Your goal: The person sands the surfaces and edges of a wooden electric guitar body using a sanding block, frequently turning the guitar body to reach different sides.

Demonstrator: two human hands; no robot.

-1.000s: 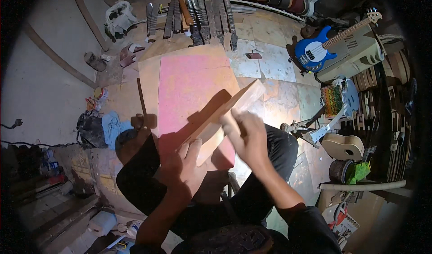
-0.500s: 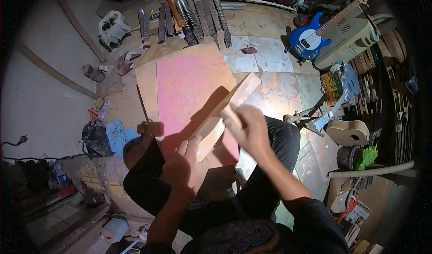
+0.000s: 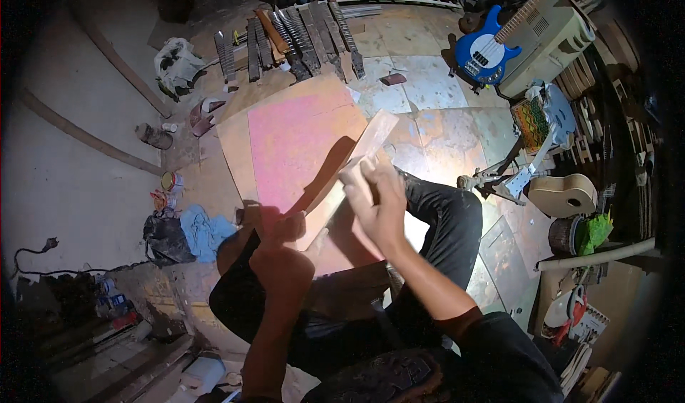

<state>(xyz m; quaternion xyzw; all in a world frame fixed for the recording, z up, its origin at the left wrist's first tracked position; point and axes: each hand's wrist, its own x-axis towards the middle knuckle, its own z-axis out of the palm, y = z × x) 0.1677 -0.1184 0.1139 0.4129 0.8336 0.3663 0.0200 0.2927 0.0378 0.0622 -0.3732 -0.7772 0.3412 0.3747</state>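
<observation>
A long, pale wooden bar [image 3: 377,133] slants over a pink-topped board [image 3: 292,135] in front of me. My left hand [image 3: 282,249] is closed around the bar's near end, its thumb along one side. My right hand [image 3: 378,203] grips a small tan block [image 3: 358,180] and presses it on the middle of the bar. The underside of the block is hidden. A dark shadow of the bar and hands falls across the pink surface.
Several dark fretted guitar necks [image 3: 307,39] lie on the floor beyond the board. A blue bass guitar [image 3: 489,49] leans at the far right, and an acoustic guitar body [image 3: 564,194] lies nearer. Blue cloth [image 3: 205,230] is at left, beside my bent legs.
The bar's far end has shifted slightly left and toward me. My right hand and its block have moved a little left along the bar; the left hand still holds the near end.
</observation>
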